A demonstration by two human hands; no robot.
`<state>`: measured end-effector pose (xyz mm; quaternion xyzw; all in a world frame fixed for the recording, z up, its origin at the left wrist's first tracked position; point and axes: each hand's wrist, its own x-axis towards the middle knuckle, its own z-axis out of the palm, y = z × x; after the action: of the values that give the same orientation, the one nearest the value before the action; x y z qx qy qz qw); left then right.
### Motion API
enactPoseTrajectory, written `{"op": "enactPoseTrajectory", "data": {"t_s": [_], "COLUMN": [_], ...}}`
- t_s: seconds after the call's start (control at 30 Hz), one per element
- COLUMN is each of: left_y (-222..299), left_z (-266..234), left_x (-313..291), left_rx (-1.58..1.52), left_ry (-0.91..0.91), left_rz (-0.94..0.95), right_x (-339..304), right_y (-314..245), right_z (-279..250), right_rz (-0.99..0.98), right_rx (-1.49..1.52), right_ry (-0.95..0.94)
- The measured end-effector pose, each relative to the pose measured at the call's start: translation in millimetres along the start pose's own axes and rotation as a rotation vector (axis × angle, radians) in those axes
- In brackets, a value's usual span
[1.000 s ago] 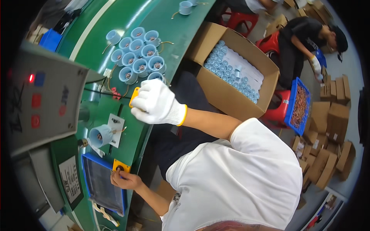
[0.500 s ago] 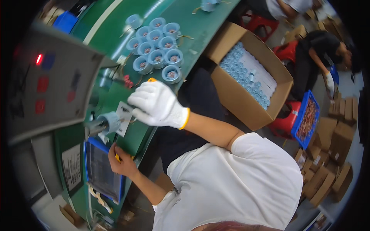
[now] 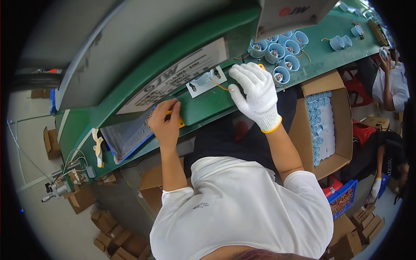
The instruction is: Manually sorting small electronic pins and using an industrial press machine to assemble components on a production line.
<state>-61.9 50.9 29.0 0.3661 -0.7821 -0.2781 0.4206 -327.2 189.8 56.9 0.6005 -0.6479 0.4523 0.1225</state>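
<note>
1. Bare left hand [image 3: 164, 121], over the near side of the green workbench [image 3: 199, 107], right beside a flat yellow block [image 3: 181, 122]. Thumb and forefinger slightly parted at the tips, other fingers mostly hidden. Cannot tell a pinch on something small from an empty grip.
2. Right hand [image 3: 255, 93] in a white knitted glove with a yellow cuff, back upward. Grip spread: fingers extended, thumb well off from the forefinger.
3. Light-blue plastic cup [image 3: 201, 80] on a flat white rectangular plate [image 3: 199, 91], between both hands, under the overhanging green machine housing [image 3: 203, 32].
4. Thin orange-brown wire [image 3: 220, 85] from the cup toward the gloved thumb; contact there unclear.
5. Left of the bare hand, a blue-rimmed shallow tray [image 3: 125, 134] with a grey inside.
6. Beyond the glove, a cluster of light-blue round cups [image 3: 274, 60] with speckled contents.
</note>
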Motion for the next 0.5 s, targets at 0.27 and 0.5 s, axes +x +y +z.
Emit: {"op": "enactPoseTrajectory", "data": {"t_s": [0.27, 0.5], "left_y": [26, 27], "left_z": [-13, -12], "left_x": [55, 103], "left_rx": [-0.151, 0.028], "left_ry": [0.044, -0.236], "left_rz": [0.125, 0.042], "right_x": [-3, -2], "right_y": [2, -4], "right_z": [1, -7], "right_rz": [-0.017, 0.007], "right_rx": [0.002, -0.036], "right_ry": [0.003, 0.009]}}
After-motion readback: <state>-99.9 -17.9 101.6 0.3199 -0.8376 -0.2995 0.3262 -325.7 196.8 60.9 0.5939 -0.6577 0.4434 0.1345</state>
